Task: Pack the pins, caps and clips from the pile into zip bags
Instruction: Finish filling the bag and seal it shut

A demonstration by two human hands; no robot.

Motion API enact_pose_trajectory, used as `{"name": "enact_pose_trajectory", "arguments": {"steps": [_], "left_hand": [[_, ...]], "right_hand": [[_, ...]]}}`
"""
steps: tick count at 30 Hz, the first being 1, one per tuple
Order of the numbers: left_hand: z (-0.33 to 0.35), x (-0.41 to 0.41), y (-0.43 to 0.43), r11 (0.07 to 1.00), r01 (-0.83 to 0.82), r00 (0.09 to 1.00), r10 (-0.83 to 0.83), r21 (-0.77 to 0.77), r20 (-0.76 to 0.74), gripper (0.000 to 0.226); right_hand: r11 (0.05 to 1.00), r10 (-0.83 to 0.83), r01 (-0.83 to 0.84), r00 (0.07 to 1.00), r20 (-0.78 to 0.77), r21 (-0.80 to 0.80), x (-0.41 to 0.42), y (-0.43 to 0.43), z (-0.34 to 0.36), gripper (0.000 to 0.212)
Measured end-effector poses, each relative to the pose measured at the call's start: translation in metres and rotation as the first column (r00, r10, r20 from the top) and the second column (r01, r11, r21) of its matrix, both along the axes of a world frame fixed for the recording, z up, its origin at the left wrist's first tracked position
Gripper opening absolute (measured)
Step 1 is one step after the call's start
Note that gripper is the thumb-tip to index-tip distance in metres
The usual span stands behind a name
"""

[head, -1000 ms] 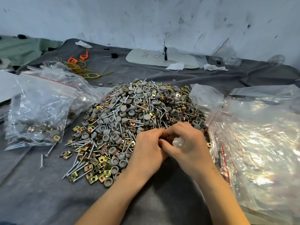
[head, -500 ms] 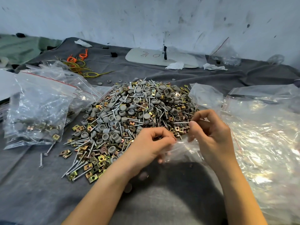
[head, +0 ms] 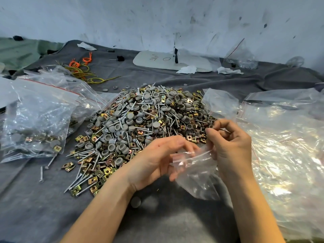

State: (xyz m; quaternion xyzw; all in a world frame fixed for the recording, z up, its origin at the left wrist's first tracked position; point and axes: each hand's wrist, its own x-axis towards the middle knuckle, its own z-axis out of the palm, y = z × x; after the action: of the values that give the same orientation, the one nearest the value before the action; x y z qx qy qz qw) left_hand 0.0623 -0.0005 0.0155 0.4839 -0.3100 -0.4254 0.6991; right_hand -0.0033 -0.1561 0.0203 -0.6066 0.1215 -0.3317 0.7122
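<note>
A large pile (head: 140, 123) of grey caps, silver pins and brass clips lies on the grey cloth in the middle. In front of it, my left hand (head: 157, 160) grips the mouth of a small clear zip bag (head: 196, 178) that hangs down toward me. My right hand (head: 229, 142) is at the bag's right side, fingers curled, pinching a small item at its fingertips near the pile's right edge. One grey cap (head: 135, 202) lies loose on the cloth beneath my left wrist.
Filled zip bags (head: 35, 123) lie at the left with pins and clips inside. A heap of clear zip bags (head: 284, 141) covers the right side. Orange and yellow wires (head: 82, 67), a white board (head: 171, 61) and paper scraps sit at the back by the wall.
My hands have parted from a joined grip. The small zip bag has unfolded and now hangs from my left hand. My right hand has lifted to the pile's edge.
</note>
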Motion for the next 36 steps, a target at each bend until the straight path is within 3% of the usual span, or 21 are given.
{"name": "enact_pose_trajectory", "arguments": {"steps": [4, 6, 9, 11, 15, 21, 24, 26, 29, 31, 33, 36], "left_hand": [[-0.001, 0.0, 0.002, 0.999, -0.035, 0.989, 0.03, 0.032, 0.146, 0.018], [-0.002, 0.001, 0.002, 0.999, -0.028, 0.991, 0.025, 0.021, 0.135, 0.018], [-0.003, 0.002, 0.002, 0.994, 0.001, 0.999, -0.006, -0.114, -0.05, 0.017], [-0.002, 0.004, 0.003, 0.976, 0.004, 0.986, -0.04, -0.216, -0.162, 0.033], [-0.002, 0.005, 0.002, 0.951, -0.027, 0.966, -0.056, -0.309, -0.254, 0.031], [-0.002, 0.008, 0.002, 0.974, -0.085, 0.994, 0.068, -0.21, -0.084, 0.028], [-0.006, 0.008, 0.0, 0.983, -0.114, 0.993, 0.119, -0.141, 0.027, 0.009], [-0.009, 0.007, 0.001, 0.986, -0.142, 0.981, 0.152, -0.088, 0.124, 0.004], [-0.011, 0.005, 0.002, 0.987, -0.162, 0.891, 0.137, 0.022, 0.432, 0.011], [-0.01, 0.004, 0.001, 0.987, -0.149, 0.848, 0.1, 0.054, 0.521, 0.015], [-0.01, 0.005, 0.001, 0.988, -0.152, 0.831, 0.106, 0.04, 0.546, 0.017], [-0.011, 0.006, 0.0, 0.986, -0.162, 0.832, 0.116, 0.038, 0.542, 0.017]], "right_hand": [[0.997, -0.08, 0.08, 0.997, 0.007, 0.025, 0.0, 0.001, 0.002, 0.028], [0.996, -0.083, 0.083, 0.997, 0.005, 0.043, 0.001, 0.002, 0.002, 0.031], [0.993, -0.045, 0.041, 0.999, 0.029, 0.11, 0.001, 0.004, 0.001, 0.036], [0.992, 0.012, -0.023, 0.996, 0.09, 0.128, 0.002, 0.004, 0.001, 0.027], [0.995, 0.063, -0.072, 0.99, 0.129, 0.066, 0.003, 0.006, 0.001, 0.024], [0.997, 0.074, -0.073, 0.991, 0.108, -0.01, 0.001, 0.001, 0.0, 0.023], [0.982, 0.067, -0.055, 0.996, 0.058, -0.182, -0.004, -0.004, 0.0, 0.021], [0.9, 0.0, 0.022, 0.999, 0.051, -0.435, -0.007, -0.009, 0.001, 0.019], [0.536, -0.076, 0.111, 0.994, 0.083, -0.837, -0.011, -0.015, 0.003, 0.013], [0.368, -0.096, 0.109, 0.992, 0.078, -0.923, -0.012, -0.016, 0.003, 0.007], [0.352, -0.081, 0.081, 0.995, 0.056, -0.933, -0.014, -0.015, 0.003, 0.008], [0.443, -0.012, 0.043, 0.999, 0.041, -0.895, -0.016, -0.013, 0.004, 0.015]]}}
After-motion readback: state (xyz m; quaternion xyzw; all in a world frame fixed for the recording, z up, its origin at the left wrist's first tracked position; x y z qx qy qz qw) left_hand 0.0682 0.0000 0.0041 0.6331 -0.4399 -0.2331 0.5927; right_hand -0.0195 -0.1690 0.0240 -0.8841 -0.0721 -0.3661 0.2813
